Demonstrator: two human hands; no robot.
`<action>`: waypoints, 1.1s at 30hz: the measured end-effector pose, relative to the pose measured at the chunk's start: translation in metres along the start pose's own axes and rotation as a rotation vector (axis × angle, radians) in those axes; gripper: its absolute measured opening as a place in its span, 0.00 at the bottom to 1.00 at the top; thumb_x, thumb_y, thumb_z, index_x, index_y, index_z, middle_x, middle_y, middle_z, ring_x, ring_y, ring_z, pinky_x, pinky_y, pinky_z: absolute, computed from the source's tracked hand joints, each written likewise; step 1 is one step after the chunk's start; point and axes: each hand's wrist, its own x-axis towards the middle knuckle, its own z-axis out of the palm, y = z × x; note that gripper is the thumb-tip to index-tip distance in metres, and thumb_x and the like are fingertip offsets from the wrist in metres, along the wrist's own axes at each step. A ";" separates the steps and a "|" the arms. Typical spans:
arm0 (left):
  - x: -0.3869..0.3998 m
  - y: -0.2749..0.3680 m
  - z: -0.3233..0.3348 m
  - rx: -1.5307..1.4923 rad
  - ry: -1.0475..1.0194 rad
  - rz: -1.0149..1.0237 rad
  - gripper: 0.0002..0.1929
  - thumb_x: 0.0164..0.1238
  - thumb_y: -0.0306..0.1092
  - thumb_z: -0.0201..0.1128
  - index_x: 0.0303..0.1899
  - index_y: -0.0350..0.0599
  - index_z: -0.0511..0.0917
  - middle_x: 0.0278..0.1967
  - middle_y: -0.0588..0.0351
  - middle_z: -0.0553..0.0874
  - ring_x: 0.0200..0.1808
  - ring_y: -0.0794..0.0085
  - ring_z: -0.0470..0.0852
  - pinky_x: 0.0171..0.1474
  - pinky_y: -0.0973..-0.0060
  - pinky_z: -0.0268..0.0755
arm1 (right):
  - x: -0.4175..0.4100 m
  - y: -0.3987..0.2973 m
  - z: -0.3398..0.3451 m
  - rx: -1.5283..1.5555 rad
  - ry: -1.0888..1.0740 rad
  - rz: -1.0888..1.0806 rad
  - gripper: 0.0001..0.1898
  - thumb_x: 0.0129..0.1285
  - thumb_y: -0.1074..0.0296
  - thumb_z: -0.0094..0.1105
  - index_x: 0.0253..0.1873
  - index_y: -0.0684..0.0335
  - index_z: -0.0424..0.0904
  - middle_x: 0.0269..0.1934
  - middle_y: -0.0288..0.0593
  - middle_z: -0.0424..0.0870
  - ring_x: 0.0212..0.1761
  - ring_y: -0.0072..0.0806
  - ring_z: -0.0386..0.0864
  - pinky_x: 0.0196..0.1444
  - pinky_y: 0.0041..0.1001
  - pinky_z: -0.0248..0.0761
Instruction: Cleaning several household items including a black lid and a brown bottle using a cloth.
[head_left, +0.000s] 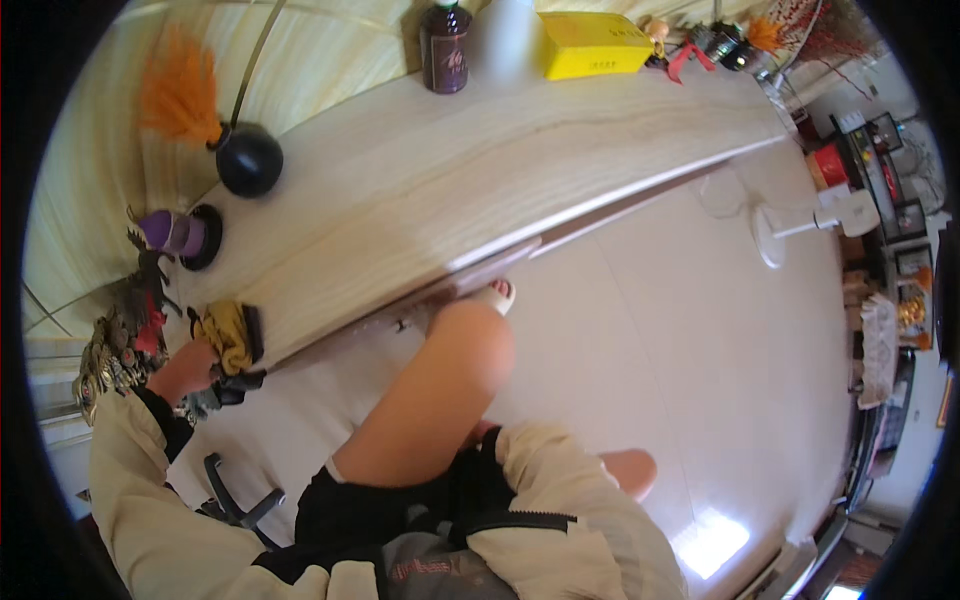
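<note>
At the left end of the marble-patterned ledge, my left hand (193, 365) reaches in among ornaments. It is against a mustard-yellow ornament (229, 335) with a dark base, and a small dark object (238, 386) sits just below its fingers. The fingertips are partly hidden, so whether they grip either thing is unclear. My right hand (481, 430) is low by my bare thigh, mostly covered by the leg and the cream sleeve. What it touches or holds cannot be seen.
Along the ledge (420, 187) stand a dark horse figurine (154, 266), a purple ornament (176, 232), a round black vase (250, 160), a dark bottle (445, 49) and a yellow box (596, 45). A chair base (244, 499) and a white standing appliance (780, 225) are on the floor.
</note>
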 end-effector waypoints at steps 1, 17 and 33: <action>0.004 0.005 -0.001 -0.001 -0.024 -0.012 0.09 0.39 0.31 0.62 0.25 0.37 0.79 0.26 0.41 0.79 0.33 0.48 0.78 0.38 0.62 0.71 | -0.003 0.010 -0.020 0.009 0.009 0.001 0.22 0.46 0.63 0.58 0.50 0.58 0.73 0.38 0.41 0.81 0.40 0.30 0.76 0.45 0.36 0.66; 0.003 0.012 0.007 -0.045 -0.038 -0.075 0.08 0.39 0.29 0.60 0.24 0.36 0.78 0.26 0.41 0.79 0.33 0.49 0.78 0.37 0.61 0.71 | -0.122 0.067 -0.187 0.244 0.183 0.225 0.20 0.47 0.64 0.57 0.49 0.60 0.74 0.38 0.41 0.81 0.38 0.30 0.77 0.44 0.36 0.67; -0.013 0.068 0.014 -0.148 0.511 -0.280 0.11 0.33 0.31 0.64 0.25 0.39 0.78 0.27 0.45 0.78 0.35 0.51 0.76 0.39 0.61 0.69 | -0.233 0.061 -0.139 -0.061 0.561 0.083 0.06 0.53 0.70 0.54 0.31 0.65 0.78 0.33 0.39 0.81 0.25 0.27 0.77 0.30 0.27 0.71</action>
